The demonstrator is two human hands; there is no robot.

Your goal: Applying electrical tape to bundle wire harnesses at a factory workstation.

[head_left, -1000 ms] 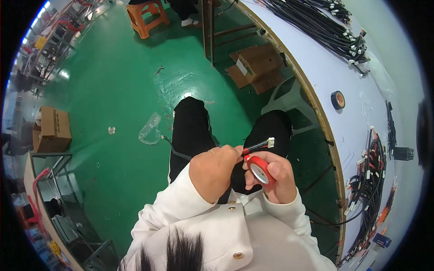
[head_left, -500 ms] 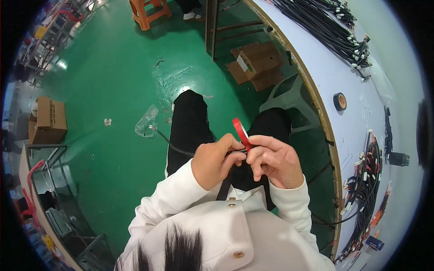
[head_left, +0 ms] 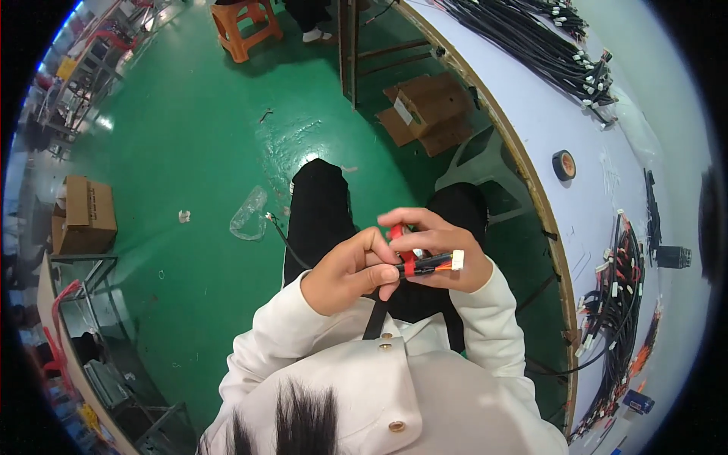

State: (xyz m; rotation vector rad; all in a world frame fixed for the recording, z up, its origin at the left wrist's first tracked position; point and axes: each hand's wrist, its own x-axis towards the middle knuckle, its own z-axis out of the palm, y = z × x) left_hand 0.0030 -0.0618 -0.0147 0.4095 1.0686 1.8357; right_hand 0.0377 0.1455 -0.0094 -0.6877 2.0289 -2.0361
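Note:
Above my lap, my left hand point(head_left: 345, 269) is closed, thumb and fingers pinching a black cable point(head_left: 286, 244). One end of that cable trails out to the left past my knee. Its other end pokes out to the right, showing coloured wires and a white connector point(head_left: 457, 260). A band of red tape point(head_left: 410, 267) lies around the cable beside my left thumb. My right hand point(head_left: 455, 243) curls its fingers around a roll of red tape point(head_left: 400, 233), close against the cable. Part of the roll is hidden by the fingers.
A white-topped bench point(head_left: 523, 98) curves along my right. On it lie bundles of black cables point(head_left: 523, 45), more wire harnesses point(head_left: 616, 292) and a black tape roll point(head_left: 563, 164). Cardboard boxes point(head_left: 432, 114), an orange stool point(head_left: 246, 30) and a clear plastic bag point(head_left: 249, 214) are on the green floor.
The red tape roll has tipped down toward the cable, with my right fingers now folded over it. The connector end and the red band have come into sight.

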